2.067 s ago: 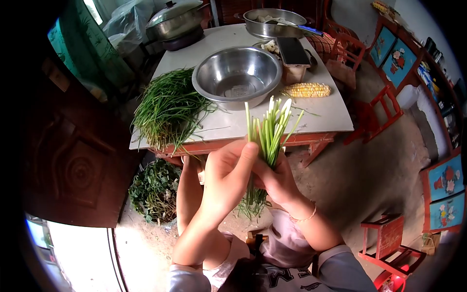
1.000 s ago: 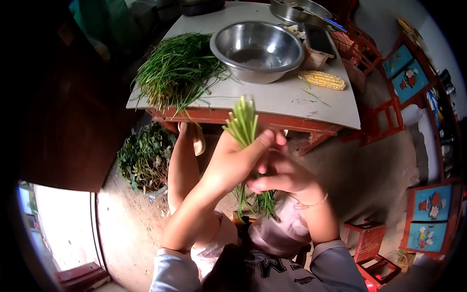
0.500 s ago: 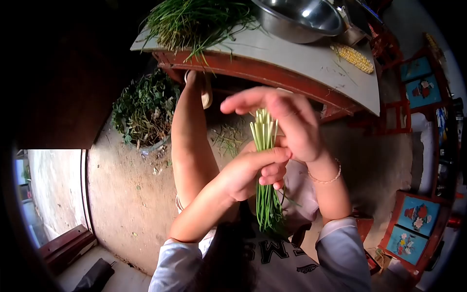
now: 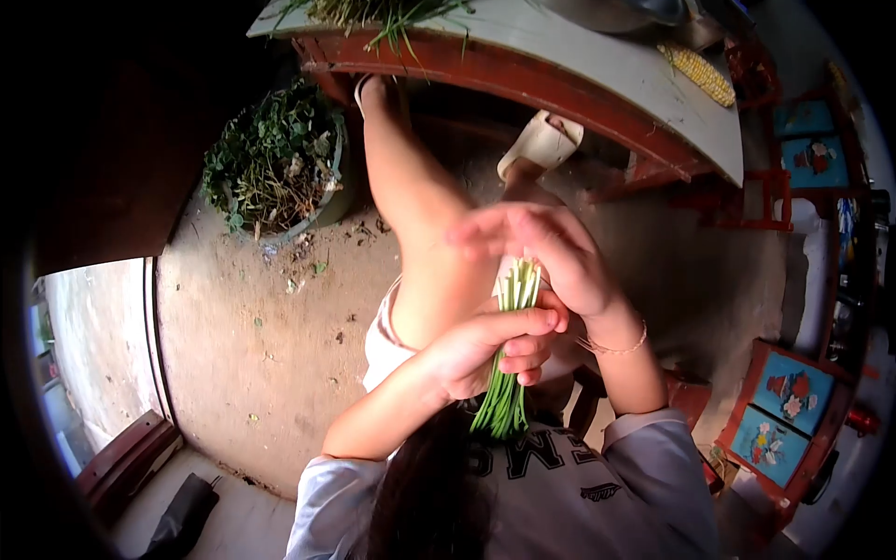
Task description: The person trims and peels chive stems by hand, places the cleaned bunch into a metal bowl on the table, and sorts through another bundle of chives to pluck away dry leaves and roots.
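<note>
My left hand (image 4: 490, 345) is wrapped round a bunch of chives (image 4: 519, 285) in front of my chest. The pale, even stem ends point up and away from me, and the green leaves hang below the fist. Just above the stem ends, my right hand (image 4: 558, 257) is bent over with its fingers stretched out. Those fingers are somewhat blurred, and I cannot tell whether the palm touches the stems.
A pale table (image 4: 597, 65) with a red frame stands ahead, bearing more chives (image 4: 359, 11), a metal basin (image 4: 616, 14) and a corn cob (image 4: 700, 75). A tub of wilted greens (image 4: 275, 173) sits on the floor at left. Painted cabinets (image 4: 784, 401) line the right.
My view has tipped down, so the table and its things sit higher in the picture. The left hand keeps its hold on the chives; the right hand stays over the stem ends.
</note>
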`<state>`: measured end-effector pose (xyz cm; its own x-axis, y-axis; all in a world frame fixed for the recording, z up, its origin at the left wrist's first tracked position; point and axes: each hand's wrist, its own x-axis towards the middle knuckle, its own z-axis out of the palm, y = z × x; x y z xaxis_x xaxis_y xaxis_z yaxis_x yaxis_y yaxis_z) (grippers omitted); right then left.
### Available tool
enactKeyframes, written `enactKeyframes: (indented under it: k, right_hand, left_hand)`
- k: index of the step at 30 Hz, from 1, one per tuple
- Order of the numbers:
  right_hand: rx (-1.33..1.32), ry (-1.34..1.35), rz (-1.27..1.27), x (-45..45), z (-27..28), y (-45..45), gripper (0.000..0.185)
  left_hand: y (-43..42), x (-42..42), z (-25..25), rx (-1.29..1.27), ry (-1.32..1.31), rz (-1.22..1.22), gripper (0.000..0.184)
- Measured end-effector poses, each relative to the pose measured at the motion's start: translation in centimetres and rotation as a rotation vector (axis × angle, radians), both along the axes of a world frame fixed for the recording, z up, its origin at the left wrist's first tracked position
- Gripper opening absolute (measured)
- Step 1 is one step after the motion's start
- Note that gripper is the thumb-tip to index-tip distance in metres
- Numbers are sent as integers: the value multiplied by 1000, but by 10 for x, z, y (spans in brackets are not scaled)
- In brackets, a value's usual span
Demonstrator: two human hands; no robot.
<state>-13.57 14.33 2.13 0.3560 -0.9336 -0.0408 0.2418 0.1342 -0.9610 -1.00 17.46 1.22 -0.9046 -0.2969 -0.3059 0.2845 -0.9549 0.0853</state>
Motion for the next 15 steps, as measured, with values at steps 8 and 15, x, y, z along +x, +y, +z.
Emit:
enactKeyframes:
  k: [8,15]
  right_hand:
    - [149,100,194,1,-7,33,37]
    - [35,167,297,14,-18,53,37]
  left_hand:
    - [31,21,-40,47,107,60,10]
    - [49,37,-47,3,91,61,9]
